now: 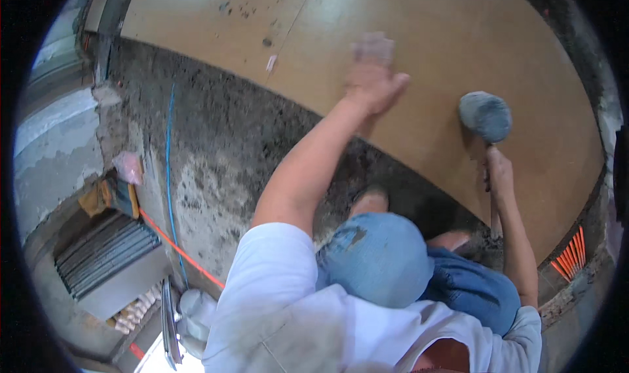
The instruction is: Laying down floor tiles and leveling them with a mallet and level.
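Note:
Large tan floor tiles (432,39) lie in front of me, with a thin joint line between two of them. My left hand (377,78) is over the near part of the right-hand tile, its thumb spread and its fingers stretched forward and blurred. Whether the palm presses on the tile I cannot tell. In my right hand (500,170) is the handle of a mallet (485,116), fingers wrapped round it. The mallet's rounded, dusty grey-blue head is over the right side of the tile; contact with the surface is unclear.
Rough dark mortar (229,104) borders the tiles, near my bare feet. A blue line (170,150) and an orange hose (183,252) run at left. Stacked tiles (108,248) stand lower left, orange sticks (570,255) at right. A small white piece (271,63) lies by the joint.

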Demonstrator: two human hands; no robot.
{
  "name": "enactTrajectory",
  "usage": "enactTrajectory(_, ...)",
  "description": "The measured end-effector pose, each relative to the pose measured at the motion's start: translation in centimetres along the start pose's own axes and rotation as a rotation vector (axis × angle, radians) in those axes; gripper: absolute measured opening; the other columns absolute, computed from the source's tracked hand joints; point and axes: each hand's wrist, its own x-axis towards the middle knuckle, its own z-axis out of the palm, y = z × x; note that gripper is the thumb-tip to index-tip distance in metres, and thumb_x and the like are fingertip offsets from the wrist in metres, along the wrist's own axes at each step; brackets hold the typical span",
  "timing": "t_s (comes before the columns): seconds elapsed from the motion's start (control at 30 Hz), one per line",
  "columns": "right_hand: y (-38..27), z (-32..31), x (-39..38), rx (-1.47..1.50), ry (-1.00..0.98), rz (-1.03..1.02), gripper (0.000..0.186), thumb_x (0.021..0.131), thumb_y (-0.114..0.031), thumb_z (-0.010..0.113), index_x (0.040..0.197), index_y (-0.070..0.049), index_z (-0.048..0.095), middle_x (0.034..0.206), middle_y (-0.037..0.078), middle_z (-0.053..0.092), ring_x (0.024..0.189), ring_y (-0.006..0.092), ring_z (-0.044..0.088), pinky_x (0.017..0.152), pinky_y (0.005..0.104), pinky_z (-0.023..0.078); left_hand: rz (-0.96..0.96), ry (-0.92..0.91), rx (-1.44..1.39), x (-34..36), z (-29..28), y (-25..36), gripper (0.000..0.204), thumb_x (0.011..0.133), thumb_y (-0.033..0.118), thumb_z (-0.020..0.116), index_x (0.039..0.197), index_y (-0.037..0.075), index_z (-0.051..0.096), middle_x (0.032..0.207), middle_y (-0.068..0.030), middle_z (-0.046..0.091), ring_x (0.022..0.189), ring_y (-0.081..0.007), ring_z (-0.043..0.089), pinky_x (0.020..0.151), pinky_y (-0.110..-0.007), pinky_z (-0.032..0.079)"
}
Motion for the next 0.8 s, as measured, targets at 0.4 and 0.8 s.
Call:
enactTrajectory(0.4, -13.2, 3.1, 5.3, 0.217, -0.059, -0.155, 0.044, 0.098, -0.037, 0.045, 0.127, -0.006, 0.056, 0.07, 0.0, 0.05, 0.057, 0.0095, 0.047, 0.051, 0.0272, 0.042, -0.575, 0.244, 0.185, 9.0, -3.1, -8.7, 0.078, 0.092, 0.054, 0.04, 0.148, 0.003, 0.025, 0.157, -0.0126, 0.018, 0.146, -0.0309, 0.01, 0.117, -0.049, 0.006)
enactTrajectory(0.8, -23.9, 6.7, 16.2, 0.031, 0.025, -0.423, 0.047, 0.094, -0.042, 0.047, 0.115, -0.002, 0.062, 0.08, 0.015, 0.06, 0.072, 0.0248, 0.059, 0.065, 0.035, 0.046, -0.52, 0.302, 0.221, 9.4, -2.9, -9.5, 0.068, 0.094, 0.049, 0.041, 0.144, 0.003, 0.034, 0.152, -0.0136, 0.028, 0.142, -0.0324, 0.02, 0.116, -0.049, 0.014)
